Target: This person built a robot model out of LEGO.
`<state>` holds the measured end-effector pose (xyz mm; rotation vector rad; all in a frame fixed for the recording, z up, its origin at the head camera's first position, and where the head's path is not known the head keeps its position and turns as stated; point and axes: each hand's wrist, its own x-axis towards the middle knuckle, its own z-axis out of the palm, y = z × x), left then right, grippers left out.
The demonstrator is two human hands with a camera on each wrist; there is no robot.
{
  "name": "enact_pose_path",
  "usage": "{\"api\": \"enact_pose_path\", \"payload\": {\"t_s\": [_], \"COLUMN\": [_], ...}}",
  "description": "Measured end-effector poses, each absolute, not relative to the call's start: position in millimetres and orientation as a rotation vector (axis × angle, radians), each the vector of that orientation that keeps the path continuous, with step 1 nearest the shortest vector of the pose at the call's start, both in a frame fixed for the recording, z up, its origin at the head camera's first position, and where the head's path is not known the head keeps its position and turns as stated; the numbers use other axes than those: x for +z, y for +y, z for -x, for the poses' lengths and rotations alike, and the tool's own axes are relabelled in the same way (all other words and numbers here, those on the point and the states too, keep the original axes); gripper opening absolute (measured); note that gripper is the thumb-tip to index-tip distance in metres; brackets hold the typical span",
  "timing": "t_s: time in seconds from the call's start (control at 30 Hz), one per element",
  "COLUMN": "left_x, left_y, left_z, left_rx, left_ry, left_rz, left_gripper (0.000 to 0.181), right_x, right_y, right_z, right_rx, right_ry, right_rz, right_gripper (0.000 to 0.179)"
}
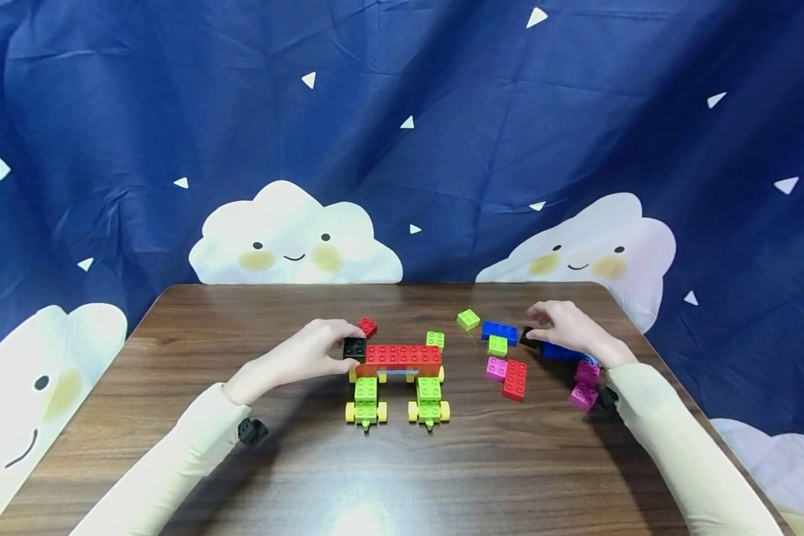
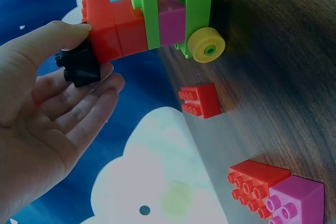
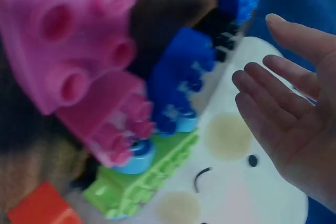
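Observation:
Near the middle of the table in the head view stands a block vehicle: red bricks [image 1: 402, 356] over lime wheeled bases [image 1: 365, 391] with yellow wheels. At its left end, my left hand [image 1: 311, 351] pinches a black brick [image 1: 354, 348]. The left wrist view shows the thumb over this black brick [image 2: 80, 66] and fingers beneath, the brick meeting the red end. My right hand [image 1: 568, 329] hovers at the right, fingers relaxed and holding nothing. Close by it lie another black brick [image 1: 529, 337] and a blue brick [image 1: 563, 353], partly covered by the hand in the head view.
Loose bricks lie right of the vehicle: lime [image 1: 468, 319], blue [image 1: 499, 332], pink [image 1: 496, 368] and red [image 1: 515, 380]. Magenta bricks [image 1: 584, 396] sit by the right wrist. Behind the vehicle are a small red brick [image 1: 368, 326] and a lime brick [image 1: 435, 340]. A blue curtain [image 1: 442, 149] hangs beyond the table.

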<state>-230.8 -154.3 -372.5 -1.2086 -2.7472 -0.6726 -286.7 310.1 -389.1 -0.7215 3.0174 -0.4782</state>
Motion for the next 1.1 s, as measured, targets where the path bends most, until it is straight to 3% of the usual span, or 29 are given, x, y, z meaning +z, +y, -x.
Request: {"api": "enact_pose_path", "payload": {"t_s": [0.2, 0.63, 1.1], "left_x": [-373.8, -372.5, -370.9], "left_y": [-154.1, -153.1, -152.2], "left_z": [231.1, 230.4, 229.2], "left_rx": [-0.670, -0.686, -0.690], "left_ry": [-2.764, -2.783, -2.803], "left_rz": [1.202, 1.201, 1.187], "left_gripper": [0.030, 0.030, 0.033], "right_x": [-403.4, -411.8, -374.5], "right_y": [317.7, 317.3, 291.1], "right_z": [296.6, 304.1, 287.1], "right_rx": [-0.446, -0.388, -0.372], "right_ry": [2.998, 2.992, 3.087], "right_rz": [0.664, 0.677, 0.897], "right_gripper": [0.042, 0.030, 0.027]}}
